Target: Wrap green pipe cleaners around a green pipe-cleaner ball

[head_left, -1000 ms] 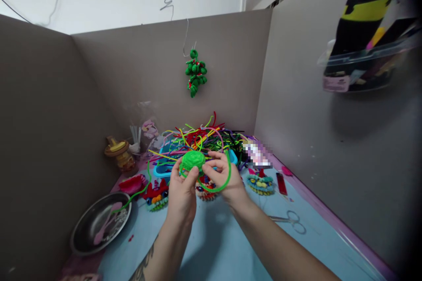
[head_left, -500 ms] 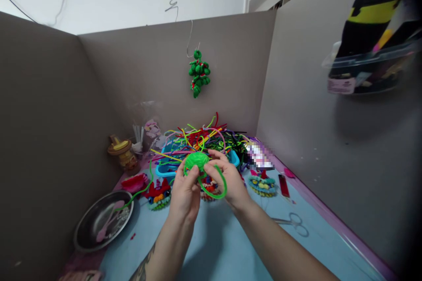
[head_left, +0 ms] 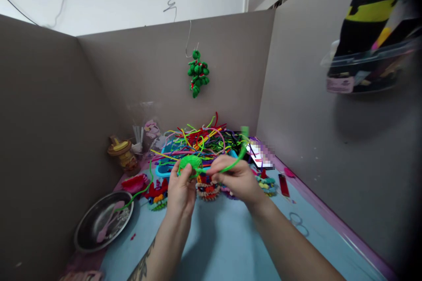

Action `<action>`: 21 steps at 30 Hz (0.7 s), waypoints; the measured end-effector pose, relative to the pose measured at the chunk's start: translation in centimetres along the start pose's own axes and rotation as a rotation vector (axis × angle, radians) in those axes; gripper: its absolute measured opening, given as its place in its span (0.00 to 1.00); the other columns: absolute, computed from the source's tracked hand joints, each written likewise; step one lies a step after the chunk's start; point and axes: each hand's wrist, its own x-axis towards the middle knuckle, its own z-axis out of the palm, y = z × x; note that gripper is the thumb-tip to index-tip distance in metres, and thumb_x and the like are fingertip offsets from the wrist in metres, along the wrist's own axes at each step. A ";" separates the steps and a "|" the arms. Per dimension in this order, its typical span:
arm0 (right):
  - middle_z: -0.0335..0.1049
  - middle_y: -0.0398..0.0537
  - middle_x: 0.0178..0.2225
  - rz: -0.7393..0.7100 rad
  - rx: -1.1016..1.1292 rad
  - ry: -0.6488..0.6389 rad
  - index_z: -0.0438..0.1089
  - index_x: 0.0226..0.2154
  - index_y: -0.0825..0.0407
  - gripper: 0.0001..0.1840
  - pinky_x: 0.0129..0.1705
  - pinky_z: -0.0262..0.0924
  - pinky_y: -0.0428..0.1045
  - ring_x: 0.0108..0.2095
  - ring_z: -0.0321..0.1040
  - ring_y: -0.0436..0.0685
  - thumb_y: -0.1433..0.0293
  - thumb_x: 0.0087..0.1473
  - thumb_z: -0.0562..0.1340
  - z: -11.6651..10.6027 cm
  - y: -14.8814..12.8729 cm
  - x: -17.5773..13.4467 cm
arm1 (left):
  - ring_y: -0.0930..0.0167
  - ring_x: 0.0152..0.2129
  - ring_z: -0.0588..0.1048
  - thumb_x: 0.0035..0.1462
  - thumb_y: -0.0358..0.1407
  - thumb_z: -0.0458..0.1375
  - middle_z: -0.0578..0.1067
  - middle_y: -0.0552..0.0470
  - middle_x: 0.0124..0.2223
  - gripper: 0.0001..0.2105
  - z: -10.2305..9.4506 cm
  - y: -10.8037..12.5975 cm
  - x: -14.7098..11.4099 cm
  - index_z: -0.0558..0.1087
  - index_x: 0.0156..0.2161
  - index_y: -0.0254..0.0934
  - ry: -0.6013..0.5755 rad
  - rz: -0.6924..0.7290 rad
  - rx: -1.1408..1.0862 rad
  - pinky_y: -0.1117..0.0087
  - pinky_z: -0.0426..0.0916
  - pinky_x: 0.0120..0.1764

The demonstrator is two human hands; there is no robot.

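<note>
A bright green coiled piece (head_left: 190,163), made of fuzzy pipe cleaner, sits in my left hand (head_left: 182,189), pinched between thumb and fingers. From its right side runs a loose green pipe cleaner (head_left: 234,165), and my right hand (head_left: 235,180) pinches it a short way from the coil. Its free end curves up and to the right past my fingers. Behind my hands lies a heap of coloured pipe cleaners (head_left: 198,138) in a blue tray (head_left: 161,172). Below the hands a beige and red pipe-cleaner piece (head_left: 209,191) rests on the table, partly hidden.
A steel bowl (head_left: 82,224) holding a pink spoon (head_left: 107,226) stands at left, near a yellow-lidded cup (head_left: 123,153). Scissors (head_left: 298,225) lie at right, partly behind my forearm. A phone (head_left: 260,156) leans at back right. A green ornament (head_left: 198,72) hangs on the back partition.
My right hand has moved right, away from the coil, drawing the green pipe cleaner from a loop into a longer stretch. My left hand with the coil has shifted slightly left and down.
</note>
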 end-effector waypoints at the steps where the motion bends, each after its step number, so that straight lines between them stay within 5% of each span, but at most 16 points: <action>1: 0.72 0.44 0.26 0.021 0.054 0.121 0.78 0.27 0.46 0.02 0.33 0.62 0.50 0.30 0.68 0.54 0.66 0.47 0.68 -0.4 0.3 0.1 | 0.74 0.25 0.76 0.42 0.26 0.67 0.77 0.55 0.31 0.19 0.0 0.0 0.0 0.70 0.41 0.37 0.016 -0.019 -0.002 0.75 0.70 0.30; 5: 0.71 0.44 0.26 0.219 0.205 0.430 0.76 0.29 0.48 0.12 0.33 0.62 0.50 0.29 0.66 0.54 0.58 0.43 0.69 -1.3 1.5 0.5 | 0.76 0.25 0.76 0.46 0.25 0.65 0.78 0.54 0.32 0.13 0.2 0.2 -0.2 0.71 0.39 0.36 -0.006 -0.082 -0.030 0.74 0.72 0.33; 9: 0.71 0.46 0.40 0.240 0.073 0.293 0.70 0.40 0.47 0.25 0.43 0.62 0.53 0.41 0.68 0.59 0.59 0.38 0.72 0.2 2.0 0.4 | 0.77 0.25 0.75 0.47 0.26 0.64 0.77 0.55 0.31 0.09 0.3 0.1 -0.4 0.71 0.35 0.36 0.011 -0.050 -0.060 0.76 0.72 0.33; 14: 0.64 0.49 0.45 0.204 -0.326 0.287 0.70 0.31 0.50 0.15 0.56 0.53 0.57 0.53 0.60 0.62 0.71 0.35 0.71 3.0 2.6 -0.2 | 0.76 0.26 0.75 0.44 0.29 0.67 0.77 0.55 0.32 0.12 0.3 -0.2 -0.7 0.72 0.35 0.36 -0.036 0.000 -0.069 0.77 0.70 0.31; 21: 0.63 0.52 0.47 0.246 -0.282 0.456 0.70 0.27 0.50 0.06 0.58 0.51 0.58 0.53 0.59 0.62 0.67 0.45 0.66 4.5 3.6 -1.0 | 0.74 0.31 0.76 0.42 0.31 0.69 0.78 0.53 0.36 0.17 0.5 -1.1 -1.4 0.72 0.40 0.37 -0.081 -0.009 -0.054 0.74 0.69 0.36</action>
